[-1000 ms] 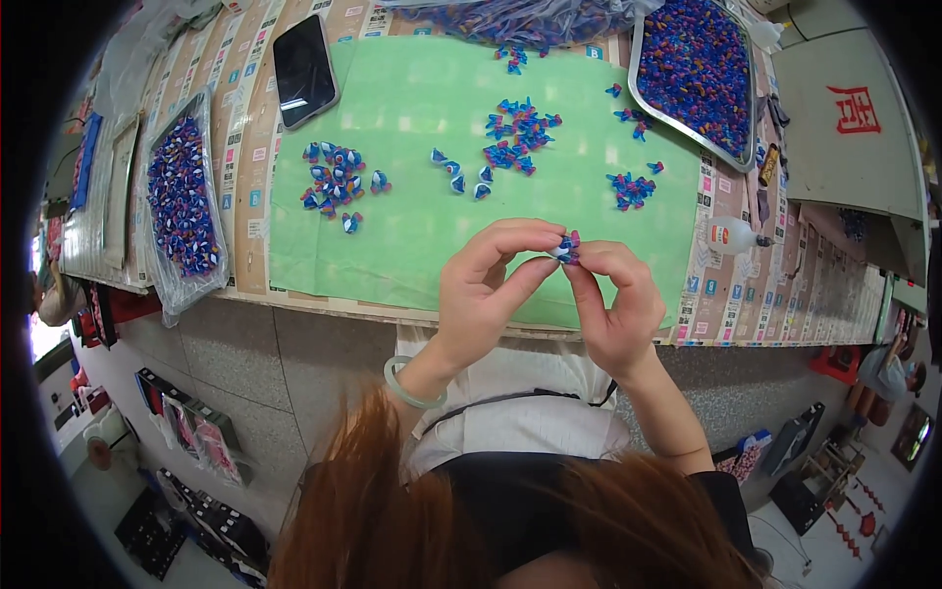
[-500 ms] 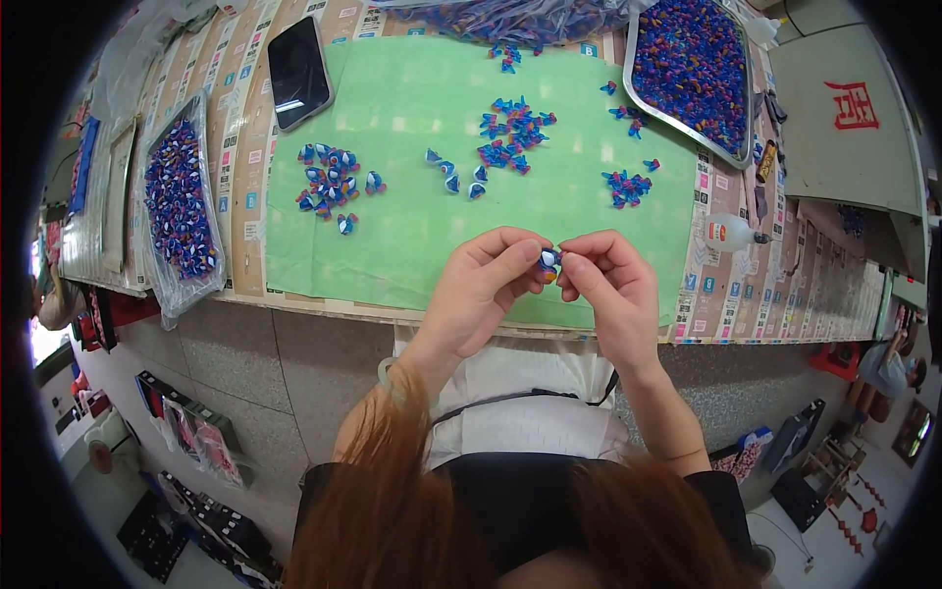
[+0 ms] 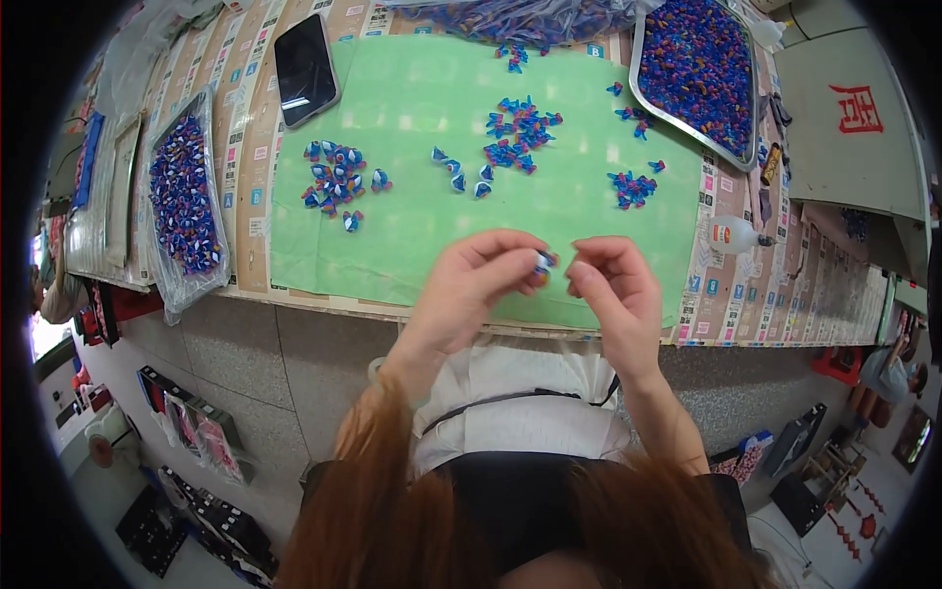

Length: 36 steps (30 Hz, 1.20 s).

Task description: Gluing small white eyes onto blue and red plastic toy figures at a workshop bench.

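Between the thumb and fingers of my left hand is a small blue, white and orange plastic piece. My right hand is just to the right of it, apart from the piece, with its fingers curled toward the thumb; anything in that pinch is too small to make out. Both hands are above the near edge of a green sheet. On the sheet, a cluster of white-faced blue pieces lies at left, and several loose ones in the middle. Blue and red pieces lie farther back, with a smaller group at right.
A metal tray full of blue and red pieces stands at the back right. A plastic-wrapped tray of white-faced pieces is at left. A phone, a small squeeze bottle and a plastic bag also lie on the table.
My right hand has drawn away to the right from the piece, while my left hand keeps hold of it. The whole view has shifted slightly.
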Each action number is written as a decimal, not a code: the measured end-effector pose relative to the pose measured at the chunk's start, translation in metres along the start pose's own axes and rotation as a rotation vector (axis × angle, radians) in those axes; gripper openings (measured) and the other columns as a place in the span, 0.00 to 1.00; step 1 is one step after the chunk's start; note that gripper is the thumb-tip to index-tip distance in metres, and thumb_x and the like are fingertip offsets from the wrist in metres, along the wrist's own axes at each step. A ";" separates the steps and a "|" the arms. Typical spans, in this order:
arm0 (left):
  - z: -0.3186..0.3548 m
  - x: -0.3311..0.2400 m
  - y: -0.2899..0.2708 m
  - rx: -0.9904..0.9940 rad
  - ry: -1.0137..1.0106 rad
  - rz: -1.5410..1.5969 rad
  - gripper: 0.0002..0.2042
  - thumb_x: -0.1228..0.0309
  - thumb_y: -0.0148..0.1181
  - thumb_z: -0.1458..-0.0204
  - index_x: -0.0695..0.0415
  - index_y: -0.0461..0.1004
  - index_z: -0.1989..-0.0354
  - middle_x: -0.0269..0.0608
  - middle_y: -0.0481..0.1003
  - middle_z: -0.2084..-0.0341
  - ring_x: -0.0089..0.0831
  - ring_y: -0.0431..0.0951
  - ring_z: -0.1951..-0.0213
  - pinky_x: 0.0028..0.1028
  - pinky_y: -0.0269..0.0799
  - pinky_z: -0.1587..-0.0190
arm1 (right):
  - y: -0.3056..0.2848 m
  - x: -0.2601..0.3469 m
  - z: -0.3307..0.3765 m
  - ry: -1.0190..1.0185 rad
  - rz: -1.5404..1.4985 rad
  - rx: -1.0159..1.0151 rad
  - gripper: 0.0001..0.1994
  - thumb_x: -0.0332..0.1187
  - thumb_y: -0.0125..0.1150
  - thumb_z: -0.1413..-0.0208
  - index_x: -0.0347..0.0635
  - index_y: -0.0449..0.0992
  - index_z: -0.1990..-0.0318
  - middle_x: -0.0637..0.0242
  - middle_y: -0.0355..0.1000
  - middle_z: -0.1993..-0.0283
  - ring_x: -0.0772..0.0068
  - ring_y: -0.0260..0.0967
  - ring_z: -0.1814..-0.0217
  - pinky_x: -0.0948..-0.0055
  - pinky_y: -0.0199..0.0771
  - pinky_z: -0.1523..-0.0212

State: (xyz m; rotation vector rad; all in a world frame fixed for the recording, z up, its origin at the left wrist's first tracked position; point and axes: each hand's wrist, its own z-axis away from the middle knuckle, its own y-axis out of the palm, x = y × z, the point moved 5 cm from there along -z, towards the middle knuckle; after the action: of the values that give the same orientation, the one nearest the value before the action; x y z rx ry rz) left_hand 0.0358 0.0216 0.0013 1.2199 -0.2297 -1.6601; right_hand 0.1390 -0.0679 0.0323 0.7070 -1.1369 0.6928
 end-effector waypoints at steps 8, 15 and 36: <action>0.014 -0.073 -0.065 -0.887 0.762 -1.262 0.05 0.75 0.53 0.56 0.59 0.71 0.70 0.36 0.70 0.74 0.26 0.69 0.74 0.22 0.64 0.71 | -0.119 -0.002 0.027 -0.470 0.115 -0.785 0.12 0.26 0.47 0.49 0.36 0.59 0.57 0.69 0.58 0.67 0.82 0.57 0.67 0.83 0.59 0.66; -0.021 -0.032 -0.020 -0.639 0.771 -1.414 0.06 0.74 0.56 0.59 0.59 0.70 0.72 0.39 0.68 0.74 0.37 0.69 0.73 0.30 0.65 0.71 | -0.167 -0.010 -0.003 -0.440 0.327 -0.824 0.18 0.27 0.51 0.51 0.36 0.55 0.52 0.62 0.57 0.56 0.75 0.55 0.53 0.75 0.56 0.52; -0.011 0.014 0.000 -0.021 0.022 0.407 0.09 0.77 0.49 0.52 0.62 0.66 0.61 0.36 0.69 0.68 0.24 0.70 0.66 0.20 0.68 0.64 | -0.068 0.009 0.013 -0.116 -0.201 -0.225 0.17 0.22 0.56 0.60 0.37 0.61 0.60 0.65 0.64 0.62 0.76 0.62 0.62 0.77 0.63 0.65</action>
State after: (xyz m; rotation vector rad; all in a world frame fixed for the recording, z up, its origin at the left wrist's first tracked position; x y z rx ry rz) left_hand 0.0450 0.0146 -0.0128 1.0903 -0.4167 -1.2926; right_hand 0.1878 -0.1179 0.0343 0.6647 -1.2088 0.3514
